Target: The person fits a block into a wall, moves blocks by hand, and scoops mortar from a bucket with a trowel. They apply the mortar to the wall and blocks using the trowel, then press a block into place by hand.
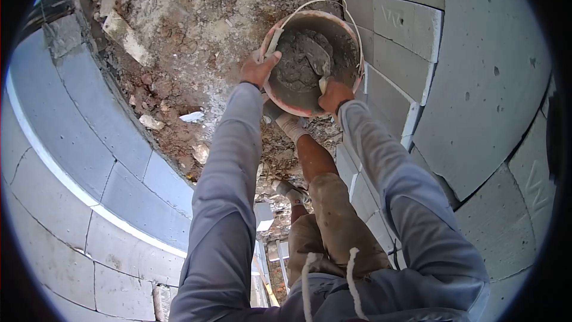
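Grip the bucket (298, 110) firmly at its rim with the left hand (260, 70), beside the block wall (390, 95); with the right hand (336, 95) clenched round the trowel (319, 59), work low through the mortar (289, 62), wrist loose, blade clear of the rim.

The khaki-brown shorts (336, 220) are creased and speckled with small dark spots. Above them is a grey-blue long-sleeved top (417, 289), its sleeves loose and wrinkled, with paler forearms and a seam near the elbow. Two thick off-white drawcords (307, 286) hang in front of the shorts, their ends bulky. Each sleeve ends at a narrow dark wristband (249, 85). Below the shorts are pale ankle socks (292, 129), the forward one ribbed, and greyish shoes (282, 188).
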### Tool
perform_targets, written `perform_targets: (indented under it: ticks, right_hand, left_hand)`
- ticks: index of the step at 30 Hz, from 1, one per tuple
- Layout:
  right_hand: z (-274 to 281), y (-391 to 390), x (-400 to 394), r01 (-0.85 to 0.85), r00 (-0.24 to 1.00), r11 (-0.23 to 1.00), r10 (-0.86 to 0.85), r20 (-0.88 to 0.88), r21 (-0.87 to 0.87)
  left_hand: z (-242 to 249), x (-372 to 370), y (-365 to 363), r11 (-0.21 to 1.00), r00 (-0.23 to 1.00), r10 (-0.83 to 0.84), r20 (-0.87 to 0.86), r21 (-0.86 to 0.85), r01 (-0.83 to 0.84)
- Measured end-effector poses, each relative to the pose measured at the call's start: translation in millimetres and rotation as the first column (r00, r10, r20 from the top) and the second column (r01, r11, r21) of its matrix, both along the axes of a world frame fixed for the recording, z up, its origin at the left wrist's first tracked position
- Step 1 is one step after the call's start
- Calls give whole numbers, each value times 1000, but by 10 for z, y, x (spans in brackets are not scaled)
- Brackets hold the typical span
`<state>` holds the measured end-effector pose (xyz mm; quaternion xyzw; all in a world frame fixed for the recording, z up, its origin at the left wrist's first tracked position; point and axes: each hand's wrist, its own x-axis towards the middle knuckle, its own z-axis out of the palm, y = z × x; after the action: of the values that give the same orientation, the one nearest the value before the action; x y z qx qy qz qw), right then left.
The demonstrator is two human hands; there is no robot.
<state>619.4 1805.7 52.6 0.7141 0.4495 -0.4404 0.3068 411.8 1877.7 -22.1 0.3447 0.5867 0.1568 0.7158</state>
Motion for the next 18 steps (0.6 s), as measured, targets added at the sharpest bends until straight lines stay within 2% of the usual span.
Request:
perform_targets:
  ticks: [2, 4, 5, 7, 8, 10, 11, 12, 13, 14, 16, 18]
  right_hand:
    - [33, -30, -18, 6, 1000, 1000, -6, -16, 2]
    - [114, 17, -95, -46, 999, 999, 46, -20, -4]
    - [143, 30, -138, -44, 999, 999, 44, -26, 0]
    - [230, 46, -222, -144, 984, 989, 145, -99, 12]
    - [303, 38, -304, -147, 984, 989, 148, -102, 16]
    - [492, 52, -478, -238, 953, 971, 235, -188, 11]
    - [563, 31, -473, -306, 929, 951, 306, -209, 33]
    - [650, 43, -445, -310, 926, 950, 311, -215, 43]
    - [759, 34, -404, -394, 881, 918, 390, -267, 42]
    - [860, 21, -368, -477, 826, 878, 466, -317, 47]
    - [1002, 11, -317, -534, 778, 839, 537, -326, 108]
    - [1121, 66, -383, -593, 712, 785, 615, -340, 179]
  left_hand:
    - [18, 54, -105, 997, 963, -36, -267, -76, 16]
    - [106, 50, -151, 999, 963, 9, -268, -32, -18]
    - [140, 53, -198, 996, 965, 78, -252, -25, -87]
    - [144, 124, -384, 971, 933, 237, -270, 35, -236]
    - [141, 85, -468, 970, 932, 240, -272, 41, -238]
    - [199, 26, -563, 949, 978, 196, -64, -237, -206]
    - [281, 19, -625, 952, 978, 200, -64, -224, -209]
    - [410, 17, -732, 915, 942, 324, -82, -225, -334]
    - [577, -24, -841, 860, 889, 445, -106, -227, -457]
    - [741, -99, -918, 857, 885, 452, -117, -220, -467]
    - [1124, -226, -939, 666, 706, 705, 68, -407, -626]
    - [1244, -377, -1143, 637, 657, 749, 85, -361, -681]
